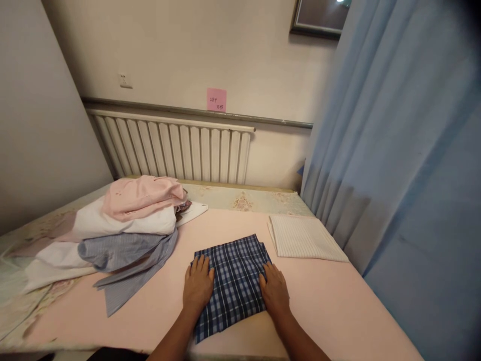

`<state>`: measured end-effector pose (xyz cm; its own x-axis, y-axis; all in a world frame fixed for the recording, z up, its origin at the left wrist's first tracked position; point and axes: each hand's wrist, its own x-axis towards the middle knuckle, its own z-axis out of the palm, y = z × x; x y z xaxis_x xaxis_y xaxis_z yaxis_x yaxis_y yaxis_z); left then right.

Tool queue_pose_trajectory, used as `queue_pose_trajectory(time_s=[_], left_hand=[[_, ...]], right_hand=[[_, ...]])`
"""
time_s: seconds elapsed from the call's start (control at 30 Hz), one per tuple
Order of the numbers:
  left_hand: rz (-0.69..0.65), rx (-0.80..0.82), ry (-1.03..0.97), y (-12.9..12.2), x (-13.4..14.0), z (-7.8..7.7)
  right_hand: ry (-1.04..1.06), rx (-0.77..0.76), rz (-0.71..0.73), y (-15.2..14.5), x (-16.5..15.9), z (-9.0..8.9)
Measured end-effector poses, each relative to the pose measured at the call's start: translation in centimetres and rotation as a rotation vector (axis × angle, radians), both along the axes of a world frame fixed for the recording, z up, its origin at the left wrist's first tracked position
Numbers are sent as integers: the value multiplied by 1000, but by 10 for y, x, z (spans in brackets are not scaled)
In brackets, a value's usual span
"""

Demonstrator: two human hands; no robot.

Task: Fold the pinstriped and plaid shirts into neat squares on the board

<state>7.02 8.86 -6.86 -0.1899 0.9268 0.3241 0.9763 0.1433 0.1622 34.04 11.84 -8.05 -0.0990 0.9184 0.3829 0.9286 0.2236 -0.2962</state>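
Note:
A folded blue plaid cloth (pixel 236 283), perhaps a shirt, lies flat on the pink sheet in front of me. On its left edge rests my left hand (pixel 198 282), palm down with the fingers stretched out. My right hand (pixel 275 288) lies on the right edge in the same way, its fingers flat on the fabric. Neither hand grips the cloth. Parts of both side edges are hidden under my hands.
A heap of loose clothes (pixel 128 230), pink, white and blue striped, lies to the left. At the right is a folded cream striped cloth (pixel 306 238). The pink sheet (pixel 330 301) covers the bed. Behind stands a radiator (pixel 180 145); a blue curtain (pixel 376 150) hangs at the right.

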Motion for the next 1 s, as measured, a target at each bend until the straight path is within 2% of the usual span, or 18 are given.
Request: queue_pose_trajectory(time_s=[0.13, 0.2, 0.3, 0.43, 0.5, 0.63, 0.77, 1.0], left_hand=[[-8, 2, -20, -1, 0, 1], [-19, 2, -8, -1, 0, 2], [-8, 0, 5, -1, 2, 4], [12, -8, 23, -1, 3, 5], [12, -14, 29, -1, 3, 5], [15, -25, 16, -1, 4, 4], [25, -37, 1, -1, 4, 5], [-1, -31, 12, -1, 3, 3]], right_hand=[[42, 8, -4, 10, -9, 23], [37, 58, 83, 15, -24, 39], [39, 86, 286, 22, -55, 54], [6, 16, 582, 33, -91, 53], [-26, -35, 631, 41, -99, 46], [-47, -122, 508, 59, -96, 34], [-61, -154, 378, 73, -83, 29], [-86, -138, 237, 68, -55, 22]])
